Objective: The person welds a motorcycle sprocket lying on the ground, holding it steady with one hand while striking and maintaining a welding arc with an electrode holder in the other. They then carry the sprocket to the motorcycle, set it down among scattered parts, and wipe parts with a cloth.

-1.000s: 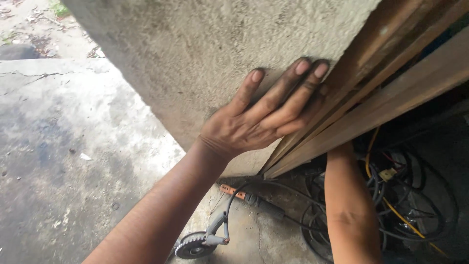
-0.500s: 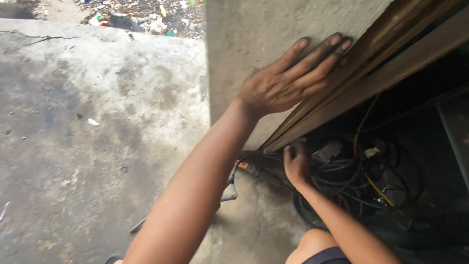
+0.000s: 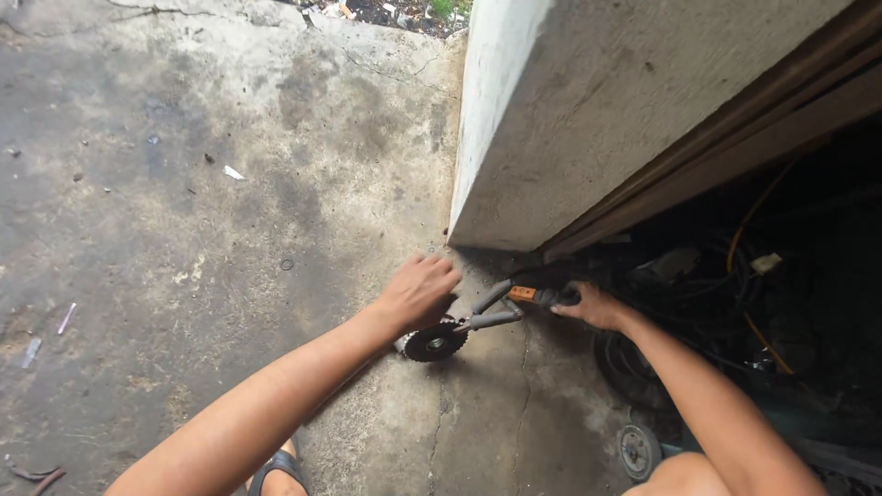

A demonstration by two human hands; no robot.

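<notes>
An angle grinder [image 3: 487, 320] with a toothed round blade [image 3: 435, 343], grey side handle and orange-marked body lies on the concrete floor at the foot of a rough plastered wall [image 3: 588, 119]. My left hand [image 3: 418, 294] rests over the blade end, fingers curled on the guard. My right hand [image 3: 588, 306] is closed around the black rear grip of the grinder, just inside a dark opening.
Wooden boards [image 3: 735, 156] lean along the wall's lower edge. Tangled black and yellow cables [image 3: 753, 303] fill the dark space at right. A small disc [image 3: 637, 450] lies on the floor near my knee. My sandalled foot [image 3: 276, 470] shows at the bottom. Cracked concrete [image 3: 230, 230] spreads left.
My left hand has come off the wall and dropped to the grinder's blade end. My right hand has moved from the cables onto the grinder's rear grip. The view has tilted down.
</notes>
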